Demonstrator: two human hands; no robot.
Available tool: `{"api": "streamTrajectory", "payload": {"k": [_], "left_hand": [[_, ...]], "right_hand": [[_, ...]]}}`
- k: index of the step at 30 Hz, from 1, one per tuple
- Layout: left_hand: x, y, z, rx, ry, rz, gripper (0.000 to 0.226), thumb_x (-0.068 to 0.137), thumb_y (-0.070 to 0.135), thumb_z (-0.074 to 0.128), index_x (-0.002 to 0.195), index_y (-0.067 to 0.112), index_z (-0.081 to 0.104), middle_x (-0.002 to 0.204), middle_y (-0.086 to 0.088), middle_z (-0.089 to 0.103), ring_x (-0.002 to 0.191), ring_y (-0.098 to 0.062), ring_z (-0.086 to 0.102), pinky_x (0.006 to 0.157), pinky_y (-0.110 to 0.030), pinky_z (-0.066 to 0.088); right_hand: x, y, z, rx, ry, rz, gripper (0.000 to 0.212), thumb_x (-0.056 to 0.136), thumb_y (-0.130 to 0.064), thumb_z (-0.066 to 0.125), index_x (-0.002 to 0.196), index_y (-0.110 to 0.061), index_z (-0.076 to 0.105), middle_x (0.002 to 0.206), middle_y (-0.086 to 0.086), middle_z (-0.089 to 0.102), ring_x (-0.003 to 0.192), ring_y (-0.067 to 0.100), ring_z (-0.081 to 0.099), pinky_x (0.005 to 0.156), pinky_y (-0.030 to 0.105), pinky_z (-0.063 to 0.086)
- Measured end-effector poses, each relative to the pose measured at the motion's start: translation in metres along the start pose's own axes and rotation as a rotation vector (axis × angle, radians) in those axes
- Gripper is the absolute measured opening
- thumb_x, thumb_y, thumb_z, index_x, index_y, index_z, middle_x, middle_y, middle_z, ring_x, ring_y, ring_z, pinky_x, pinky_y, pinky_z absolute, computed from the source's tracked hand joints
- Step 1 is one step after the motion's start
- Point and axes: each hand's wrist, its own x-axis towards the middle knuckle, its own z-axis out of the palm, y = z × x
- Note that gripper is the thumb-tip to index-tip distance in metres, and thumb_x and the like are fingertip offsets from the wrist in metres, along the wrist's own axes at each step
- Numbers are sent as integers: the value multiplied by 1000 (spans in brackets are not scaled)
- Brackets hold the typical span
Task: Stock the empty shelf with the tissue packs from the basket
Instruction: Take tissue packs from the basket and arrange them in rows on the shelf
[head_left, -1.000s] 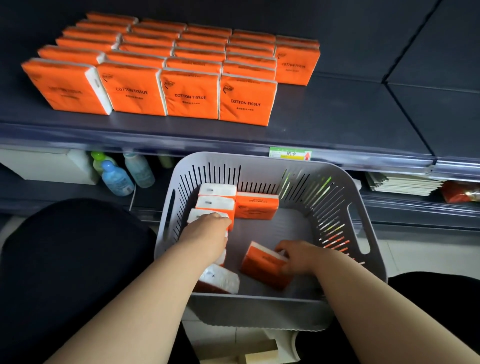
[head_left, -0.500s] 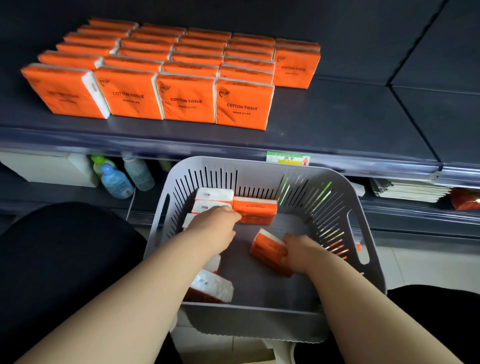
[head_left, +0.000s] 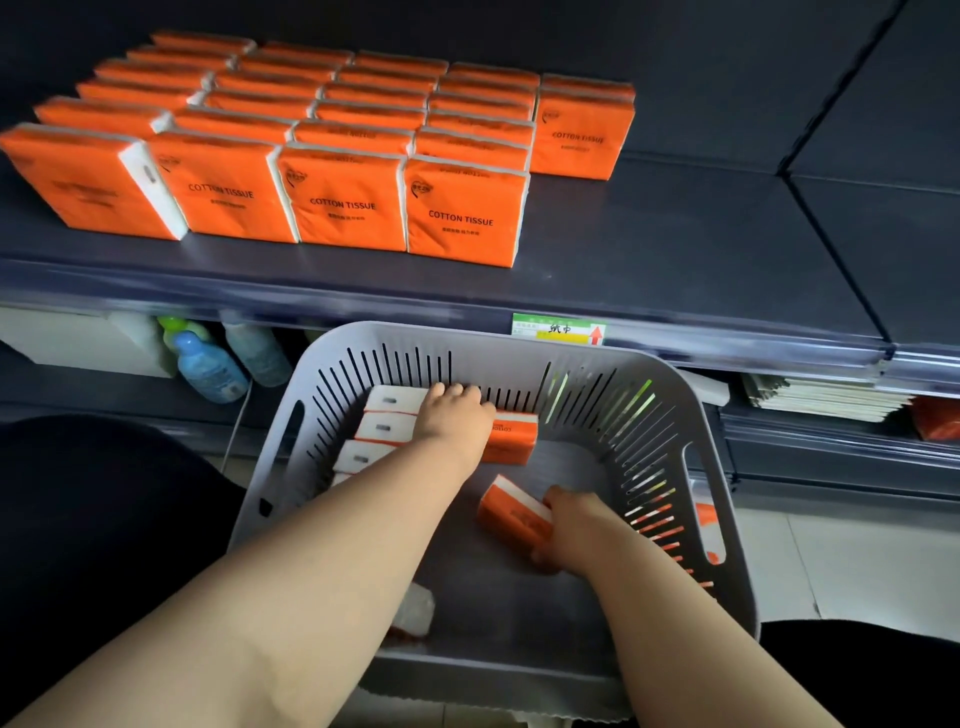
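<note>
A grey slotted basket (head_left: 691, 415) sits below the shelf edge with several orange tissue packs inside. My left hand (head_left: 454, 415) reaches to the basket's far side and curls over the top of the upright packs (head_left: 387, 415) stacked at its left wall. My right hand (head_left: 576, 525) grips one orange tissue pack (head_left: 511, 512) tilted above the basket floor. Another pack (head_left: 511, 436) lies against the far wall, and one more (head_left: 415, 610) shows under my left forearm. The dark shelf (head_left: 675, 249) holds several rows of orange packs (head_left: 343, 202) on its left half.
The shelf's right half is bare dark surface. A price tag (head_left: 558, 330) sits on the shelf's front rail. Below it, plastic bottles (head_left: 208, 364) stand at the left and stacked paper goods (head_left: 821, 400) at the right. My dark-clothed knee (head_left: 104, 519) is at the left.
My left hand has moved farther along the stacked packs toward the basket's far wall. My right hand has lifted its pack off the floor and tilted it up.
</note>
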Motion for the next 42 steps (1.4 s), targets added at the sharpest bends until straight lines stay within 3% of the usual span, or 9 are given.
{"api": "streamTrajectory", "payload": {"k": [7, 12, 17, 21, 25, 29, 36, 42], "left_hand": [[0, 8, 16, 94, 111, 65, 35, 92, 15, 47, 127, 14, 49, 124, -7, 47, 119, -27, 42, 103, -34, 25], [-9, 5, 17, 25, 147, 164, 36, 90, 18, 54, 125, 15, 48, 127, -6, 50, 119, -25, 45, 102, -33, 29], [-21, 0, 4, -76, 200, 171, 30, 91, 26, 53, 119, 16, 47, 123, -4, 56, 115, -24, 50, 100, -32, 31], [-36, -10, -12, -125, 277, 175, 37, 91, 32, 55, 124, 18, 45, 126, -3, 54, 118, -24, 48, 100, -33, 31], [-57, -24, -31, -155, 344, 169, 45, 91, 34, 55, 132, 22, 41, 130, 0, 52, 121, -22, 45, 96, -35, 37], [-79, -43, -51, -154, 386, 153, 49, 91, 37, 54, 135, 23, 40, 132, 2, 50, 123, -20, 44, 96, -36, 40], [-107, -68, -81, -153, 447, 94, 54, 92, 40, 53, 140, 23, 36, 139, 4, 44, 129, -17, 38, 103, -32, 35], [-122, -79, -104, -194, 501, 72, 54, 91, 38, 54, 140, 22, 37, 138, 3, 46, 128, -16, 38, 99, -33, 37]], "right_hand": [[0, -8, -7, -16, -85, 38, 72, 79, -23, 71, 141, -17, 34, 131, 10, 49, 120, 26, 49, 101, 36, 42], [0, -14, -11, 115, -96, 113, 79, 81, -25, 68, 145, -13, 23, 134, 13, 44, 124, 30, 44, 103, 38, 37], [-8, -13, -13, 107, -39, 117, 65, 83, -27, 65, 138, -11, 35, 129, 12, 50, 120, 28, 49, 99, 36, 40], [-20, -9, -13, 89, 101, 71, 60, 84, -31, 65, 135, -13, 40, 125, 9, 55, 115, 26, 54, 93, 31, 43], [-35, -5, -14, 291, 249, -48, 54, 89, -18, 60, 136, -7, 37, 114, 8, 56, 97, 11, 65, 81, 18, 50], [-51, -2, -22, 190, 388, -49, 48, 81, -18, 61, 126, -14, 45, 118, 12, 59, 108, 29, 58, 91, 31, 46], [-81, 6, -42, 214, 540, -98, 42, 82, -18, 57, 124, -19, 52, 117, 7, 59, 104, 26, 58, 86, 30, 46], [-101, 20, -62, 289, 702, -142, 39, 79, -18, 62, 119, -17, 57, 115, 6, 63, 106, 25, 57, 83, 25, 40]]}}
